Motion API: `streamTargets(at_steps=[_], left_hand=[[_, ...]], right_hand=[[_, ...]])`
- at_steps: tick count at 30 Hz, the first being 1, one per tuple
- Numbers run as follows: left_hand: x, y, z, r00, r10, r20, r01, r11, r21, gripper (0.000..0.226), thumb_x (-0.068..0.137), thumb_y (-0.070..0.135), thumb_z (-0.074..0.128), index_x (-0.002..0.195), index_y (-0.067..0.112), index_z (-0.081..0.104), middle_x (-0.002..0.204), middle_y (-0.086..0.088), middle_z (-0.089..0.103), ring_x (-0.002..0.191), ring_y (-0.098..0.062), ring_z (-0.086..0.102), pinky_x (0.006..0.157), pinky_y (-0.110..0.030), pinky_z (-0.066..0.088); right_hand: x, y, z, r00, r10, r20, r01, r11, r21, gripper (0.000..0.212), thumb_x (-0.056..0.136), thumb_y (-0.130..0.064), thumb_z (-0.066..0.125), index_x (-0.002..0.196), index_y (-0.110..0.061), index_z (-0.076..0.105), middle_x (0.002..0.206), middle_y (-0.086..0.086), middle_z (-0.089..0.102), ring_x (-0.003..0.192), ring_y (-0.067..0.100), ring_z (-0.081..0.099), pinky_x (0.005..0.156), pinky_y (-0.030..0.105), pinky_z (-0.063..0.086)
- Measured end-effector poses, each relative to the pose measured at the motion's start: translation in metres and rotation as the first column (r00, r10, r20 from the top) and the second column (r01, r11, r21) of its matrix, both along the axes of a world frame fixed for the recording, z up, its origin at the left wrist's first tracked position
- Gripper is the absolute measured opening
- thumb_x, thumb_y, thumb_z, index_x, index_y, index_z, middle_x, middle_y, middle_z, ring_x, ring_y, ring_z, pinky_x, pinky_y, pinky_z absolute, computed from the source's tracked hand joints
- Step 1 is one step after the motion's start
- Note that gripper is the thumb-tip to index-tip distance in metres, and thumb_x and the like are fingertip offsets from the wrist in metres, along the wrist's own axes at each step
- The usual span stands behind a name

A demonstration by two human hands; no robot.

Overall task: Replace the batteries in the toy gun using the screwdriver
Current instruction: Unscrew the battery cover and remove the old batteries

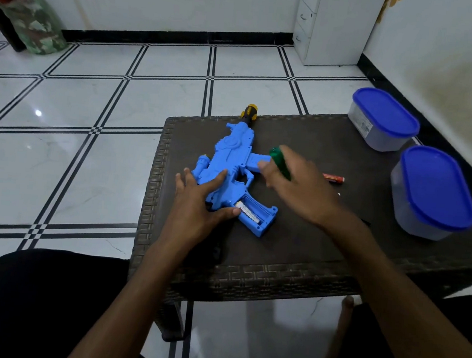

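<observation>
My left hand (198, 201) lies flat on the blue toy gun (231, 172), fingers (215, 178) straight and spread over its body, thumb along the lower edge by the grip, pinning it to the dark woven counter (304, 236). The gun lies on its side near the counter's left edge, its yellow-and-black muzzle pointing away from me. The grip's battery compartment (254, 213) stands open, with no cover on it, and one white battery (247, 212) sits inside; its label starts with something like "Hey", but the rest is too small for me to read. To the right, my right hand (296, 188) is blurred above the counter, its fingers curled around the green handle of the screwdriver (280, 162); I cannot see the tip. Beyond it a red battery (333, 178) lies loose on the counter, its print unreadable. I judge the job is at the swap stage, so I should keep the gun pressed flat, set the screwdriver aside, seat each battery to the polarity marks, and only then refit the cover. Two tubs with blue lids (386, 113) stand on the far right.
</observation>
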State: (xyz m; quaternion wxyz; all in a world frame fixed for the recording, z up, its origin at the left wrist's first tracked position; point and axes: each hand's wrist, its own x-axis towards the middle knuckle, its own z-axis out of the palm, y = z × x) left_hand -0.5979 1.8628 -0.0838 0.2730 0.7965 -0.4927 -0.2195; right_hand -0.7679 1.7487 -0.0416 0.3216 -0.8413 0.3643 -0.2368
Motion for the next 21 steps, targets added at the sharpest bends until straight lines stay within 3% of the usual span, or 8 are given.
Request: streamTargets(at_steps=[2,4,8,12,15,18,21], left_hand=[[0.0,0.001,0.001,1.0,-0.001,0.011,0.001,1.0,-0.007,0.081,0.078,0.048,0.074,0.147,0.046,0.031,0.162,-0.017,-0.004,0.149,-0.03,-0.015,0.118,-0.047,0.011],[-0.001,0.001,0.0,1.0,-0.005,0.018,0.005,1.0,-0.021,0.08,0.079,0.046,0.074,0.147,0.045,0.032,0.162,-0.018,-0.003,0.149,-0.03,-0.014,0.118,-0.046,0.012],[-0.001,0.002,-0.002,1.0,-0.003,0.031,0.004,1.0,-0.03,0.079,0.08,0.048,0.073,0.147,0.045,0.032,0.162,-0.018,-0.006,0.149,-0.03,-0.016,0.118,-0.047,0.014],[-0.001,0.002,-0.001,0.999,0.001,0.048,0.0,1.0,-0.024,0.079,0.08,0.05,0.071,0.147,0.045,0.031,0.162,-0.018,-0.005,0.149,-0.031,-0.014,0.118,-0.046,0.013],[-0.002,0.002,-0.001,0.998,-0.003,0.057,0.004,1.0,-0.012,0.079,0.08,0.051,0.07,0.147,0.045,0.029,0.162,-0.017,-0.006,0.149,-0.031,-0.014,0.119,-0.046,0.013],[-0.001,0.003,-0.002,0.999,-0.007,0.053,0.008,1.0,-0.014,0.079,0.08,0.049,0.071,0.147,0.045,0.03,0.162,-0.017,-0.006,0.149,-0.03,-0.015,0.119,-0.048,0.013],[0.0,0.003,-0.001,0.999,-0.007,0.033,0.008,1.0,-0.015,0.08,0.08,0.048,0.072,0.147,0.045,0.031,0.162,-0.017,-0.005,0.149,-0.029,-0.015,0.119,-0.048,0.013]], right_hand=[[0.001,0.007,0.001,0.984,0.095,-0.15,-0.106,0.992,-0.069,0.031,0.094,-0.039,0.06,0.079,-0.021,0.041,0.069,-0.003,0.056,0.063,0.015,0.053,0.058,0.033,0.04],[0.005,0.014,-0.003,0.961,0.148,-0.234,-0.172,0.982,-0.084,0.031,0.091,-0.035,0.065,0.079,-0.02,0.04,0.076,-0.003,0.059,0.072,0.016,0.054,0.063,0.036,0.043],[0.014,0.029,-0.017,0.95,0.083,-0.3,-0.148,0.968,-0.201,0.029,0.089,-0.038,0.063,0.083,-0.024,0.039,0.087,-0.003,0.06,0.085,0.018,0.052,0.065,0.036,0.042],[0.022,0.04,-0.025,0.963,-0.009,-0.27,-0.067,0.96,-0.27,0.029,0.088,-0.032,0.065,0.083,-0.021,0.039,0.084,0.0,0.06,0.085,0.021,0.052,0.063,0.034,0.038],[0.023,0.04,-0.025,0.978,-0.024,-0.206,-0.013,0.985,-0.173,0.025,0.085,-0.027,0.071,0.087,-0.015,0.05,0.087,-0.004,0.066,0.088,0.019,0.054,0.069,0.036,0.045],[0.021,0.038,-0.023,0.991,-0.035,-0.129,0.027,0.997,-0.066,0.025,0.082,-0.022,0.074,0.087,-0.012,0.051,0.086,-0.006,0.067,0.083,0.013,0.059,0.062,0.025,0.043],[0.017,0.035,-0.02,0.997,-0.083,-0.008,0.083,0.997,0.01,0.026,0.081,-0.016,0.074,0.082,-0.014,0.048,0.079,-0.006,0.067,0.069,0.004,0.063,0.061,0.025,0.051]])
